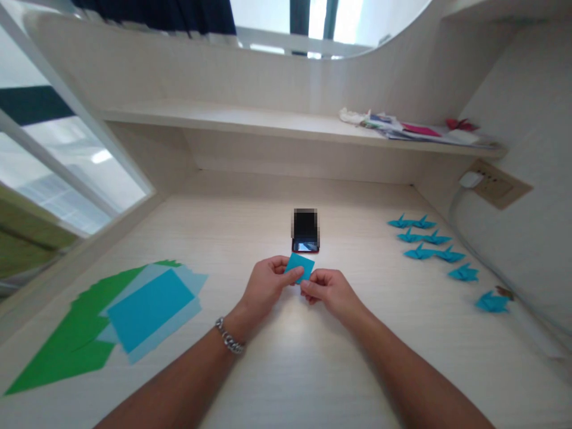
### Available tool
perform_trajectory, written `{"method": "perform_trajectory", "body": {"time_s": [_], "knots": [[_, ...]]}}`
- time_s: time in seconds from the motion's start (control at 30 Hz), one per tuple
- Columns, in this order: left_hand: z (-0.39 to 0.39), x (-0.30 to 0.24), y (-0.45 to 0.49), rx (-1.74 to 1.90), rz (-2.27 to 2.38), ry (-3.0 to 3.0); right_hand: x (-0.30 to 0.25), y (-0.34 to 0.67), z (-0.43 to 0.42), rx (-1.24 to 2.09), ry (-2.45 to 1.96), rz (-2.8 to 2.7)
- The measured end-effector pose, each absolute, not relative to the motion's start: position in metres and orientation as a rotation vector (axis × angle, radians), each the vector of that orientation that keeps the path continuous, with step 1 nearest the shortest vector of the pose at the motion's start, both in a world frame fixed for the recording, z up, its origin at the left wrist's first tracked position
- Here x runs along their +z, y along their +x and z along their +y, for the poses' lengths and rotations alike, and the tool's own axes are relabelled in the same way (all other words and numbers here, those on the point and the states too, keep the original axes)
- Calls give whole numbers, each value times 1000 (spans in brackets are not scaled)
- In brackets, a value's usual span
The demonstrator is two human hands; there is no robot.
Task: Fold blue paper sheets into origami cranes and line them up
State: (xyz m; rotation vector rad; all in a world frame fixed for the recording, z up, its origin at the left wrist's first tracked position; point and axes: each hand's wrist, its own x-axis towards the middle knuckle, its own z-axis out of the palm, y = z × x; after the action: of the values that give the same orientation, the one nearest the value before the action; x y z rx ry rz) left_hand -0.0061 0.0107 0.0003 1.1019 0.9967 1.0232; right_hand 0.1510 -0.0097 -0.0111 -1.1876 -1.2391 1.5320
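A small folded square of blue paper (300, 265) is held up off the desk between both hands. My left hand (268, 280) pinches it from the left, thumb laid across its face. At its lower right corner, my right hand (328, 286) grips the edge between thumb and fingers. Just beyond the paper lies a phone (306, 244) with a red edge, its screen partly blurred out. Several folded blue paper cranes (420, 253) stand in rows on the right side of the desk.
Blue paper sheets (149, 307) lie over green sheets (67, 351) at the left. A shelf (250, 122) spans the back, with papers (411, 128) on its right part. A white plug (471, 180) sits in the wall socket (504, 185), its cable trailing along the right edge.
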Motion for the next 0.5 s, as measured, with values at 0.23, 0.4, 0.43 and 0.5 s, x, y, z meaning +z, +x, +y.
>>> {"method": "perform_trajectory", "body": {"time_s": [0.23,0.4,0.43,0.5], "knots": [[10,-2,-8,960,1007,1138,-8,156,-8,1396,-1209,-1188],[11,-2,-6,977,1021,1189,-10,156,-7,1492,-1196,-1167],[10,-1,-6,985,1017,1198,-11,156,-6,1513,-1199,-1159],[10,0,-6,995,1007,1220,-11,155,-5,1534,-1205,-1132]]}}
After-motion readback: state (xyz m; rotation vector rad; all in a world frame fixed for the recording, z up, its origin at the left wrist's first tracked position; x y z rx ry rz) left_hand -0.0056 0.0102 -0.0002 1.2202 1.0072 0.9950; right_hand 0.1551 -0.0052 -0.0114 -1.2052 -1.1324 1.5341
